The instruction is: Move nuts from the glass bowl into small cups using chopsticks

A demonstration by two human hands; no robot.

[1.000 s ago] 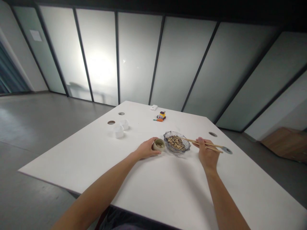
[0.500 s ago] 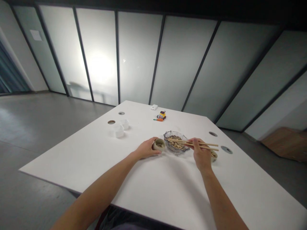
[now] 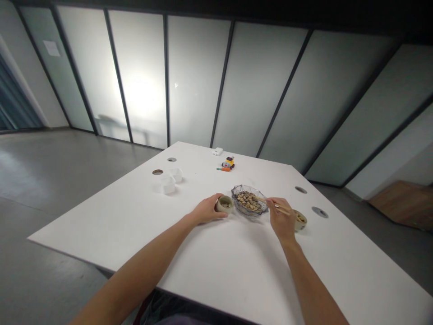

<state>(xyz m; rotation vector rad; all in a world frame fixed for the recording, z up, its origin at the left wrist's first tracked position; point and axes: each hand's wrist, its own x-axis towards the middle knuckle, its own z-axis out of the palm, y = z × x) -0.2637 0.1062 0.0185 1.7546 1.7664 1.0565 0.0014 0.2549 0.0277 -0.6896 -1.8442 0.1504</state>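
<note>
My left hand (image 3: 207, 210) is wrapped around a small pale cup (image 3: 224, 205) standing on the table, with a few small pieces inside it. Just right of the cup is a clear glass bowl (image 3: 237, 209) holding a heap of seeds (image 3: 248, 201) that look like sunflower or melon seeds. A pair of wooden chopsticks (image 3: 260, 199) is gripped in my right hand (image 3: 281, 216), their tips over the seeds at the bowl's right side. Behind that hand, partly covered, a second small cup (image 3: 300, 221) has light-coloured pieces in it.
On the white table (image 3: 203, 253), clear plastic containers (image 3: 168, 184) stand at the left. Farther back are a yellow toy vehicle (image 3: 229, 161), an orange toy carrot (image 3: 224, 169) and a small white box (image 3: 218, 151). Round cable holes (image 3: 320, 211) lie near both sides.
The chopsticks have swung from lying across the bowl to pointing into the seeds at its right side. My right hand has turned and lowered slightly; my left hand stays on the cup.
</note>
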